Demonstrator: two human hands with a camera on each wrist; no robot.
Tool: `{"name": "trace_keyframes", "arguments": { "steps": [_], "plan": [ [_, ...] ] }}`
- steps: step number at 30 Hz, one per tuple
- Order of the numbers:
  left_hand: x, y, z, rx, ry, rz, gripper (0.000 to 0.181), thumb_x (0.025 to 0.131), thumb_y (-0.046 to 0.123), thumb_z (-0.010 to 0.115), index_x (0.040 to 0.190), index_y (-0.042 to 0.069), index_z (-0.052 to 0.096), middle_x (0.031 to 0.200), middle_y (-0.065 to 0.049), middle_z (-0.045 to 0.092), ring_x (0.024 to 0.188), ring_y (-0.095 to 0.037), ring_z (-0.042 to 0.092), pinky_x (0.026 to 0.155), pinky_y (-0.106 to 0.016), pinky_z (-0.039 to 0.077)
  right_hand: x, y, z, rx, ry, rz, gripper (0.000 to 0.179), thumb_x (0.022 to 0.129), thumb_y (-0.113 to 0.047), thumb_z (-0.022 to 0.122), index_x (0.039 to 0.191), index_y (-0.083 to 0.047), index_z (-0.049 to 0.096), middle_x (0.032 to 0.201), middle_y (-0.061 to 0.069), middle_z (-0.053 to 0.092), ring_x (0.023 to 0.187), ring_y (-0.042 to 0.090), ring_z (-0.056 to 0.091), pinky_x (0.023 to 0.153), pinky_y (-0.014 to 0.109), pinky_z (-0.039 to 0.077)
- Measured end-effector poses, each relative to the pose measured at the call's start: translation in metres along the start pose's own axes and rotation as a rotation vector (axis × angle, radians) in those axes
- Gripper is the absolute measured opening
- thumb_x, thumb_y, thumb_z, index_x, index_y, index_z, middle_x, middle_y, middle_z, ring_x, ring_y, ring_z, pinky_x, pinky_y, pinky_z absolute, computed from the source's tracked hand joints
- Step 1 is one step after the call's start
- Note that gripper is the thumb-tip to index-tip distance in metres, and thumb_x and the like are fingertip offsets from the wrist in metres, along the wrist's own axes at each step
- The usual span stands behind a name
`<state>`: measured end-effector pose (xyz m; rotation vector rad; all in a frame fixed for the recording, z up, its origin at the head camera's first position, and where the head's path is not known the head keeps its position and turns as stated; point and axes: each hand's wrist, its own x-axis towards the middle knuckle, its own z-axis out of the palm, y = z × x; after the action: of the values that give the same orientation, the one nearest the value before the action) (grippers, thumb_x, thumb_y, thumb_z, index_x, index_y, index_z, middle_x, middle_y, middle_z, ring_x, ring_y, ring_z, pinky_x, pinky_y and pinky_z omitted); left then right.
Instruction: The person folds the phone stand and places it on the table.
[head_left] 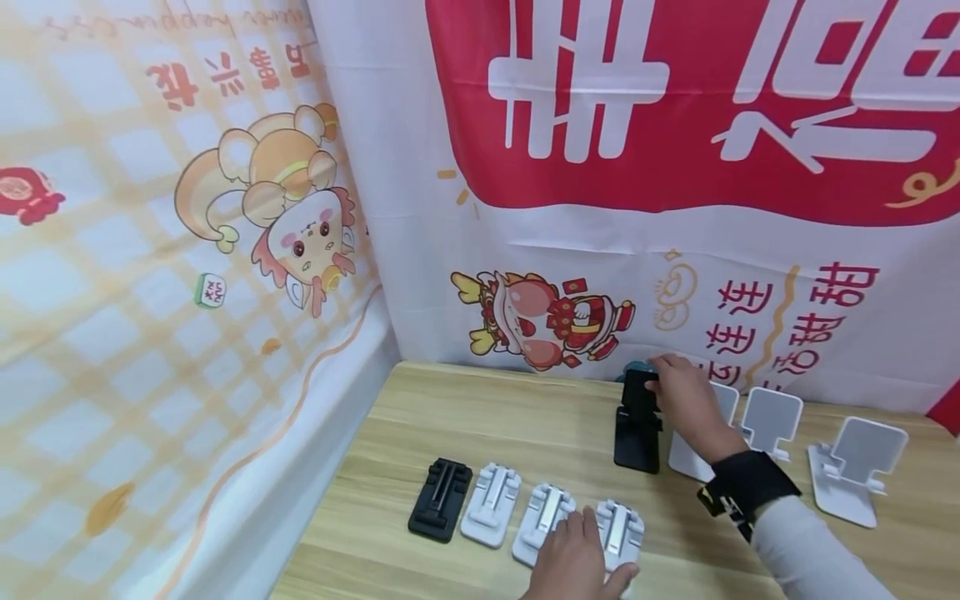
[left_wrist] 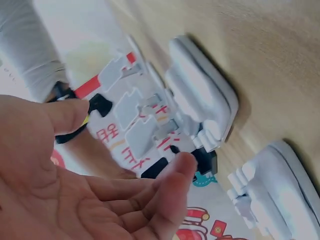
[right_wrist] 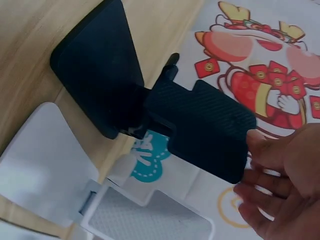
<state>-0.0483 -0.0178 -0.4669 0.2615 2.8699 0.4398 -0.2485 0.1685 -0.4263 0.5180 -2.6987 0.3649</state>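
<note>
At the back of the table, an unfolded black phone stand [head_left: 637, 442] has its base down and its plate raised. My right hand [head_left: 686, 404] pinches the free edge of that plate [right_wrist: 210, 127] between thumb and fingers. Nearer the front, my left hand [head_left: 573, 554] is over two folded white phone stands, one [head_left: 542, 525] to its left and one [head_left: 622, 533] at its fingertips. Its fingers are loosely bent in the left wrist view and hold nothing. Further left lie another folded white phone stand [head_left: 491, 506] and a folded black phone stand [head_left: 441, 500].
Right of the black stand stand unfolded white phone stands, one [head_left: 684, 458] partly behind my right hand, another [head_left: 772, 417], and one [head_left: 858, 467] farthest right. A printed cloth [head_left: 405, 208] hangs behind the wooden table [head_left: 420, 408], and another covers the left side.
</note>
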Motion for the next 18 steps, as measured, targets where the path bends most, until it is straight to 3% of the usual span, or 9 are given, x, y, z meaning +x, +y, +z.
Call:
{"name": "trace_keyframes", "arguments": {
  "steps": [5, 10, 13, 16, 18],
  "plan": [
    [-0.007, -0.006, -0.009, -0.035, -0.023, 0.012, 0.077, 0.092, 0.062, 0.045, 0.137, 0.000, 0.051, 0.123, -0.013, 0.058, 0.108, -0.020, 0.058, 0.087, -0.035, 0.053, 0.002, 0.005, 0.007, 0.029, -0.033, 0.012, 0.021, 0.083, 0.004, 0.066, 0.103, 0.006, 0.063, 0.095, 0.020, 0.060, 0.090, 0.035, 0.056, 0.078, 0.049, 0.052],
    [-0.007, -0.011, -0.015, -0.114, -0.027, 0.025, 0.067, 0.096, 0.055, 0.045, 0.135, 0.002, 0.054, 0.123, -0.012, 0.060, 0.107, -0.020, 0.060, 0.084, -0.036, 0.054, 0.000, 0.009, 0.000, 0.107, 0.016, 0.003, 0.018, 0.079, 0.014, 0.063, 0.093, 0.004, 0.066, 0.088, 0.017, 0.060, 0.082, 0.031, 0.059, 0.071, 0.046, 0.054],
    [-0.009, -0.014, -0.025, -0.281, 0.029, 0.035, 0.058, 0.099, 0.048, 0.042, 0.136, 0.004, 0.054, 0.125, -0.011, 0.059, 0.113, -0.023, 0.058, 0.091, -0.040, 0.052, -0.003, 0.001, -0.013, 0.162, 0.066, -0.037, 0.020, 0.078, 0.017, 0.060, 0.090, 0.003, 0.068, 0.086, 0.015, 0.061, 0.080, 0.029, 0.062, 0.069, 0.045, 0.055],
    [-0.012, -0.017, -0.036, -0.501, 0.113, 0.043, 0.054, 0.102, 0.043, 0.037, 0.140, 0.006, 0.048, 0.126, -0.004, 0.056, 0.111, -0.019, 0.057, 0.094, -0.039, 0.050, -0.010, -0.015, -0.034, 0.200, 0.109, -0.068, 0.022, 0.079, 0.016, 0.061, 0.092, 0.000, 0.070, 0.086, 0.011, 0.061, 0.080, 0.027, 0.062, 0.068, 0.043, 0.055],
    [-0.012, -0.019, -0.042, -0.660, 0.137, 0.042, 0.056, 0.103, 0.045, 0.034, 0.144, 0.008, 0.041, 0.126, 0.001, 0.052, 0.107, -0.013, 0.057, 0.092, -0.036, 0.050, -0.019, -0.028, -0.052, 0.222, 0.128, -0.074, 0.023, 0.079, 0.015, 0.062, 0.093, -0.001, 0.071, 0.084, 0.007, 0.059, 0.078, 0.024, 0.060, 0.066, 0.040, 0.054]
  ]
}}
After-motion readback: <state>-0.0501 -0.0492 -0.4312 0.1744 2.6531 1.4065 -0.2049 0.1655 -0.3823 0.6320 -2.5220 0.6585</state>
